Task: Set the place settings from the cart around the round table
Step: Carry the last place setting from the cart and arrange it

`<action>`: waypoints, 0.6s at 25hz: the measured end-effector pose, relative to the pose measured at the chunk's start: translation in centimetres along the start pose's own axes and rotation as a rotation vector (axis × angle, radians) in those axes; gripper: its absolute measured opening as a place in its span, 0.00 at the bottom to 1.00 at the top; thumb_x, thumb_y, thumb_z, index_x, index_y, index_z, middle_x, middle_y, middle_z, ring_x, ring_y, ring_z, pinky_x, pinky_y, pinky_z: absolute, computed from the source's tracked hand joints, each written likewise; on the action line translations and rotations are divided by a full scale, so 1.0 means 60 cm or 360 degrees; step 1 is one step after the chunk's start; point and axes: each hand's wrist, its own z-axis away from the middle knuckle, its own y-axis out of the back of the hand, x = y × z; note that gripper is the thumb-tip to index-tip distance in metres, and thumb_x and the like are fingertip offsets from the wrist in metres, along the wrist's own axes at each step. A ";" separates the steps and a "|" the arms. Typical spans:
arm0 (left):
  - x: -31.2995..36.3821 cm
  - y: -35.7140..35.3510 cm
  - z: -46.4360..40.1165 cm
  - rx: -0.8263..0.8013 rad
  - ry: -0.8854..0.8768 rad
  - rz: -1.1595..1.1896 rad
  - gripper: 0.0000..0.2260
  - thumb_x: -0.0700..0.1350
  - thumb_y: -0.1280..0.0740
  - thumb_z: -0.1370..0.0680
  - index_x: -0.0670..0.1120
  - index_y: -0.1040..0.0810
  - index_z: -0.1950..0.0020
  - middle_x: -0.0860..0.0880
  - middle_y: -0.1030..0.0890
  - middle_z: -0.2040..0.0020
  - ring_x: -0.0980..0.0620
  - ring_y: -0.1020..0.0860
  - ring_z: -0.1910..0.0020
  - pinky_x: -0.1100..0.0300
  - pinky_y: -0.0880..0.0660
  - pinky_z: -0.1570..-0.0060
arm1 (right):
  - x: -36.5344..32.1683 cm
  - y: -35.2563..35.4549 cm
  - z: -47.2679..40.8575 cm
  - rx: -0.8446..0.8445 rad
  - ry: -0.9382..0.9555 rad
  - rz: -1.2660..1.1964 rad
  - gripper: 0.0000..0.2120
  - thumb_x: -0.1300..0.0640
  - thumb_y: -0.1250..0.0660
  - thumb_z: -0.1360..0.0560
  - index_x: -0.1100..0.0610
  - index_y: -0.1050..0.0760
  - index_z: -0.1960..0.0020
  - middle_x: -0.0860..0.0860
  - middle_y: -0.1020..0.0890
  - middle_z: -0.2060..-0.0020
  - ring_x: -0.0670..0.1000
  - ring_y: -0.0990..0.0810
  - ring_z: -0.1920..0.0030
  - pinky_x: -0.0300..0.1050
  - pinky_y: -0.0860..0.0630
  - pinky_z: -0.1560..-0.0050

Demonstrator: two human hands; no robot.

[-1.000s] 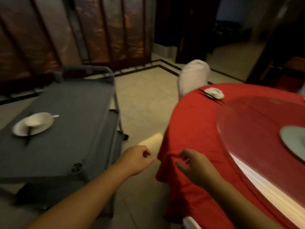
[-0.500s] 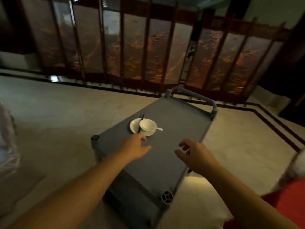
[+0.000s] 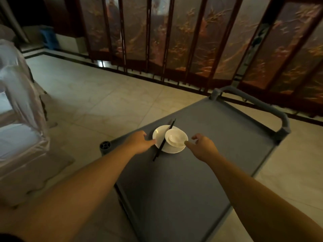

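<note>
Head view looks down along my two bare forearms, which reach forward over the flat grey plastic top of the service cart [image 3: 183, 180]. My left hand [image 3: 139, 142] lies at the left rim of the round white plate [image 3: 158, 137], fingers loosely spread, thumb tip touching or just beside the rim; it grips nothing. My right hand [image 3: 203, 147] sits at the plate's right side, fingers apart and curled, the forefinger pointing at the rim of the small white bowl [image 3: 176, 137]; whether it touches I cannot tell, and it too holds nothing. That bowl stands on the right part of the plate, with a white ceramic spoon [image 3: 174, 138] lying inside it. A pair of black chopsticks [image 3: 164, 140] lies slantwise across the plate's left part, both ends overhanging onto the cart top. Beyond stands the cart's grey tubular handle [image 3: 262, 105]. Left, on the pale tiled floor [image 3: 104, 95], stands a chair in a white cover [image 3: 19, 95]. Farthest off runs a dark wooden folding screen with painted panels [image 3: 201, 35].
</note>
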 end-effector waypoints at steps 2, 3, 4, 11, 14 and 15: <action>0.020 -0.019 -0.049 -0.0031 0.0088 0.0019 0.41 0.69 0.33 0.28 0.44 0.32 0.24 0.44 0.28 0.25 0.42 0.27 0.29 0.50 0.28 0.36 | 0.015 -0.009 -0.064 -0.0063 -0.0088 -0.0089 0.34 0.36 0.30 0.28 0.54 0.29 0.29 0.54 0.20 0.39 0.52 0.22 0.53 0.45 0.26 0.57; 0.028 -0.027 -0.069 -0.0066 0.0125 0.0030 0.42 0.70 0.33 0.29 0.43 0.30 0.24 0.43 0.27 0.26 0.41 0.26 0.30 0.50 0.28 0.38 | 0.021 -0.015 -0.091 -0.0085 -0.0126 -0.0132 0.36 0.35 0.29 0.28 0.55 0.29 0.28 0.55 0.21 0.36 0.55 0.21 0.48 0.46 0.26 0.54; 0.036 -0.034 -0.090 -0.0101 0.0166 0.0049 0.42 0.72 0.33 0.30 0.43 0.28 0.27 0.42 0.24 0.28 0.41 0.24 0.32 0.51 0.26 0.43 | 0.026 -0.021 -0.116 -0.0117 -0.0167 -0.0177 0.37 0.36 0.29 0.29 0.57 0.29 0.28 0.56 0.22 0.35 0.57 0.21 0.43 0.47 0.26 0.50; 0.044 -0.070 -0.187 -0.0311 0.0360 0.0487 0.54 0.72 0.26 0.41 0.43 0.33 0.23 0.45 0.26 0.29 0.45 0.23 0.42 0.49 0.18 0.48 | 0.048 -0.071 -0.207 -0.0373 -0.0509 -0.0742 0.22 0.41 0.26 0.28 0.60 0.18 0.48 0.59 0.16 0.52 0.59 0.15 0.52 0.58 0.17 0.47; 0.041 -0.074 -0.212 -0.0438 0.0325 0.0546 0.55 0.69 0.22 0.44 0.43 0.31 0.24 0.46 0.25 0.30 0.46 0.23 0.40 0.54 0.18 0.57 | 0.051 -0.091 -0.214 -0.0324 -0.0637 -0.0976 0.20 0.46 0.31 0.23 0.62 0.19 0.43 0.61 0.17 0.50 0.61 0.16 0.52 0.59 0.17 0.50; 0.040 -0.073 -0.218 -0.0472 0.0315 0.0550 0.53 0.67 0.21 0.44 0.42 0.29 0.26 0.45 0.23 0.32 0.46 0.22 0.40 0.53 0.17 0.57 | 0.051 -0.094 -0.213 -0.0315 -0.0677 -0.1060 0.17 0.48 0.32 0.21 0.62 0.19 0.44 0.62 0.17 0.50 0.61 0.16 0.51 0.59 0.16 0.53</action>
